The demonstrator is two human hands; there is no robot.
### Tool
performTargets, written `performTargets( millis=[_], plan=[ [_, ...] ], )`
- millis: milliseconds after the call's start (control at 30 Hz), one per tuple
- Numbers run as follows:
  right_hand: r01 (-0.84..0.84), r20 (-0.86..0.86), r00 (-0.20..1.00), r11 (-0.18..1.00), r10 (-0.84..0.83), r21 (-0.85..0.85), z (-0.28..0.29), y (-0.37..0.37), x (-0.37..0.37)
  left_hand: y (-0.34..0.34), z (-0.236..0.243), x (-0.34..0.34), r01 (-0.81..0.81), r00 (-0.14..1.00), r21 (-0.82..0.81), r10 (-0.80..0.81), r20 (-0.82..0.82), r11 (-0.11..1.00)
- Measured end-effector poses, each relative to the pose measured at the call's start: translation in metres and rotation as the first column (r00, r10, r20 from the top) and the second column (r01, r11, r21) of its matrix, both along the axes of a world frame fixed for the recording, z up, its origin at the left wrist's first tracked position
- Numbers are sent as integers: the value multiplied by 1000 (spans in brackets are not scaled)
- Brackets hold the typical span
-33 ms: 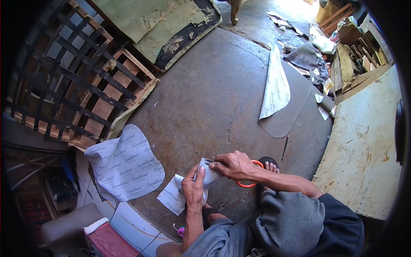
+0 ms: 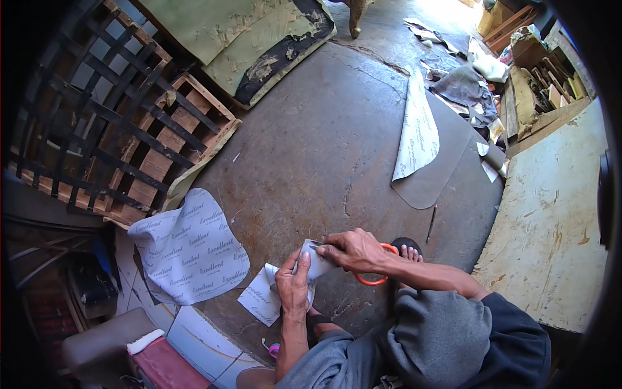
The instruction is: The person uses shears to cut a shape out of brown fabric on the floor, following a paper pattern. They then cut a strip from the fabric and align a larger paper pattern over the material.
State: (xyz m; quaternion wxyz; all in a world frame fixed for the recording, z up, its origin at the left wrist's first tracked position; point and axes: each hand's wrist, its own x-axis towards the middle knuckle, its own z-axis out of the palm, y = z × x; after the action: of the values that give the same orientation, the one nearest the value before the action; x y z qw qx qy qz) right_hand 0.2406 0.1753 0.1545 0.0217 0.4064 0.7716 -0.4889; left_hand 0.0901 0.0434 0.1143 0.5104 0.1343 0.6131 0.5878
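My left hand (image 2: 295,285) pinches a pale, printed-backed piece of material (image 2: 308,259), with another printed piece (image 2: 258,299) below it on the floor. My right hand (image 2: 350,249) is closed on orange-handled scissors (image 2: 372,281), with their metal blades at the top of the held piece, close to my left thumb. A large white sheet with printed backing (image 2: 188,249) lies crumpled to the left of my hands.
A strapped wooden frame (image 2: 129,142) and worn padded panel (image 2: 259,39) stand at upper left. A grey sheet (image 2: 440,162), folded showing its printed back, and piled scraps (image 2: 463,91) lie at right. A wooden board (image 2: 538,214) is at far right, a maroon cushion (image 2: 172,360) at lower left.
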Motion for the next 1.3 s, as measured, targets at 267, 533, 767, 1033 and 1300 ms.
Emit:
performTargets(
  millis=[267,533,767,1033,1300],
  plan=[
    [73,-7,997,989,-73,126,-14,9,3,-4,-5,-2,-77,997,-48,77,-4,996],
    [163,-266,964,773,8,613,-37,13,7,-6,-16,-9,-8,997,-20,7,-71,1000],
    [30,-368,877,730,309,683,-31,4,-18,-3,-14,-5,-28,997,10,28,-78,1000],
    [-167,-335,851,814,404,557,-23,-21,-17,-1,-11,0,-145,989,24,145,-23,989],
    [-144,-581,807,990,110,-12,-22,-20,-16,2,-24,-1,-251,961,59,242,135,966]
  ],
)
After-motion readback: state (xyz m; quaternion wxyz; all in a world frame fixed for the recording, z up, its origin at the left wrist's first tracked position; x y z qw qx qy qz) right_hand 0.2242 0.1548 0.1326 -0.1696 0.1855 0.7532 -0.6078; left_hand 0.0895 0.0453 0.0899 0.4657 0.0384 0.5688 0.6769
